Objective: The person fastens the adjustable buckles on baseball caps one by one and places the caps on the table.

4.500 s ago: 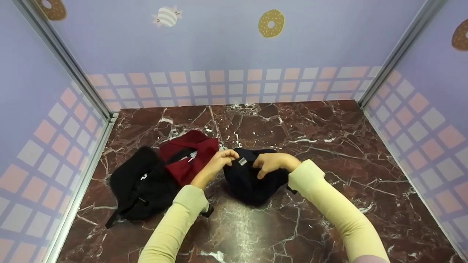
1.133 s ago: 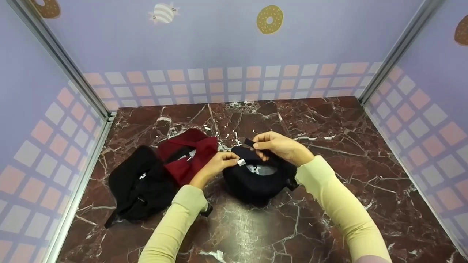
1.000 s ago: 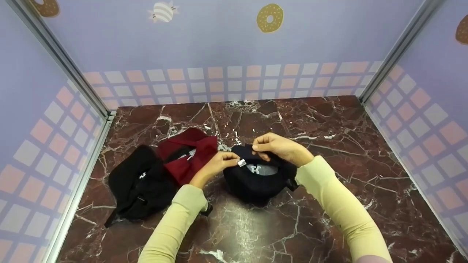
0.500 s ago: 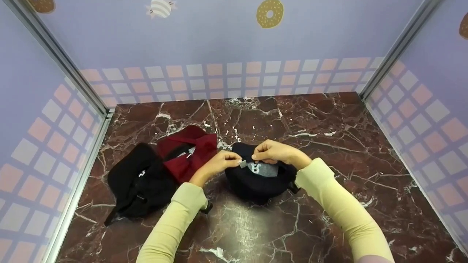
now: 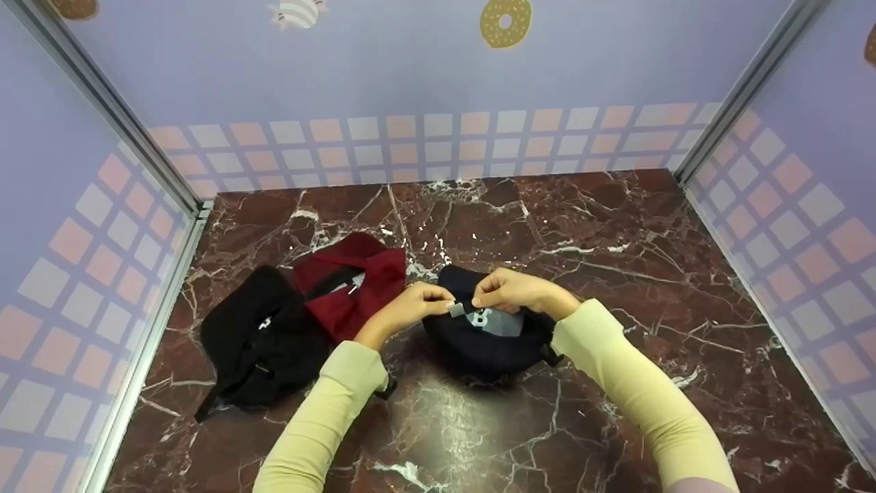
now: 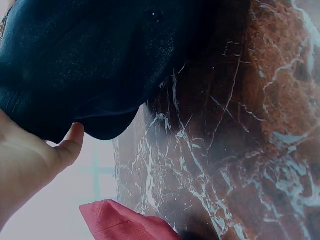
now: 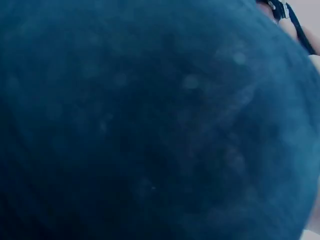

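In the head view a navy cap (image 5: pixel 482 352) sits on the marble-patterned surface, its inside facing up and a pale lining patch with white lettering showing. My left hand (image 5: pixel 408 309) pinches the small metal buckle (image 5: pixel 457 310) on the cap's back strap. Close to the buckle, my right hand (image 5: pixel 520 289) pinches the dark strap end between thumb and forefinger; how far the strap is threaded cannot be told. The left wrist view has the cap's outer side (image 6: pixel 100 55) above my left thumb. Blurred cap fabric (image 7: pixel 150 125) fills most of the right wrist view.
A dark red cap (image 5: pixel 380 277) lies left of the navy one, and a black cap (image 5: pixel 267 342) touches it further left. Purple panels (image 5: pixel 438 75) enclose the surface at the back and both sides. White specks (image 5: pixel 438 243) dot the marble behind the caps.
My right hand first lifted the strap end above the cap, then lowered it toward the buckle. My left hand has stayed at the buckle. The head view has tilted slightly down.
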`<state>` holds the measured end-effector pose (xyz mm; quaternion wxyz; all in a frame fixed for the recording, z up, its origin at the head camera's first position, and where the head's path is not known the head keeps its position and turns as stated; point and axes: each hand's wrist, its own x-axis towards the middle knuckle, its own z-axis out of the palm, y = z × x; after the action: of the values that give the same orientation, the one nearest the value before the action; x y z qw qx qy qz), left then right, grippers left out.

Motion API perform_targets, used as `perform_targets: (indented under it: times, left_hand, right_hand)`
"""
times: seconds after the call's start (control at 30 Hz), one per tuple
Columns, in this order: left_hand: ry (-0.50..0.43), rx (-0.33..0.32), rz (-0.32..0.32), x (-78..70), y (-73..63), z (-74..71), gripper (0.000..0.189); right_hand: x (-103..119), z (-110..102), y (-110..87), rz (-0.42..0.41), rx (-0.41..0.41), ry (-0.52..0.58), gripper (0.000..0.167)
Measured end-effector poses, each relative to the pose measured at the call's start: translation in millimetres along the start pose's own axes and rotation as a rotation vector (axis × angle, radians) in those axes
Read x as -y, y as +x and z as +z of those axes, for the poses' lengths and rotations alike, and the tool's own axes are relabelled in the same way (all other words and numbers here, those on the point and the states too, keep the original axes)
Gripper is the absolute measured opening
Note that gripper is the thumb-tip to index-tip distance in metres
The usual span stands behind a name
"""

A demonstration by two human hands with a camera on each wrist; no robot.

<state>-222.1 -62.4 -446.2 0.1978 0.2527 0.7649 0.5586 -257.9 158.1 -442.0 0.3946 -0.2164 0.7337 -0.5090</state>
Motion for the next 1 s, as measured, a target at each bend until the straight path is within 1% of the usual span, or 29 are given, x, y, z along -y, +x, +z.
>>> perform_targets:
  times: [0.17,0.43,0.6,0.77,1.0]
  left_hand:
    - [0.011,0.006,0.0,-0.4,-0.1,-0.2,0.018]
    - [0.04,0.006,0.005,-2.8,-0.6,0.1,0.018]
    - [0.064,0.005,0.011,-4.4,-0.6,1.0,0.017]
    - [0.087,-0.001,0.016,-4.3,-0.6,2.2,0.016]
    - [0.089,-0.023,0.021,-4.8,-0.9,5.6,0.016]
  right_hand:
    - [0.3,1.1,0.0,0.008,0.007,0.02,0.018]
    - [1.5,0.6,-0.8,0.016,-0.005,0.062,0.019]
    - [0.4,2.0,-0.7,0.017,0.012,0.1,0.02]
    - [-0.8,3.2,-0.7,0.013,0.016,0.108,0.021]
    - [-4.1,5.4,0.9,0.018,0.015,0.12,0.02]
